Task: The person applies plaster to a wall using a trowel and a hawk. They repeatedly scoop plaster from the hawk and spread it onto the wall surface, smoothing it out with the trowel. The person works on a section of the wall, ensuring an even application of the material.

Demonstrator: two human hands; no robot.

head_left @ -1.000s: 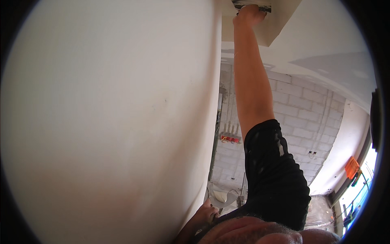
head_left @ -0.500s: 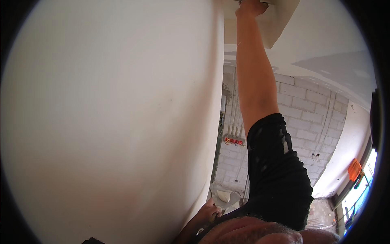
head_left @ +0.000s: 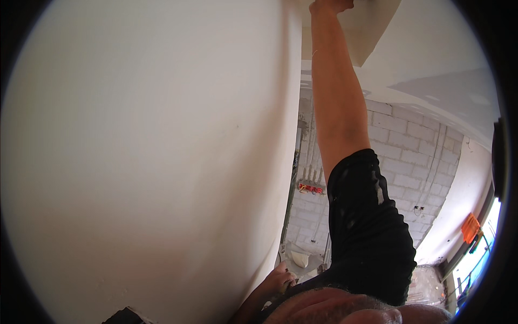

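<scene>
My right arm, in a short black sleeve, stretches straight up beside a smooth pale wall (head_left: 162, 135). At the top edge my right hand (head_left: 333, 5) is partly cut off by the picture. Its fingers look curled under a pale ceiling box (head_left: 372, 32), and what they hold is hidden. Low down, close to the wall's edge, my left hand (head_left: 279, 277) is closed. Whatever sits in its fingers is too small to name. Just beyond it lies a pale lump on a greyish sheet-like surface (head_left: 302, 260).
A grey block wall (head_left: 410, 135) stands behind, with red electrical boxes (head_left: 310, 189) and conduit channels. At the right hangs an orange cloth-like piece (head_left: 470, 228) by a bright opening. A dark object (head_left: 128, 316) pokes in at the lower left.
My right hand has shifted slightly up and left, further out of the picture. More of the dark object at the lower left shows. The left hand stays nearly still.
</scene>
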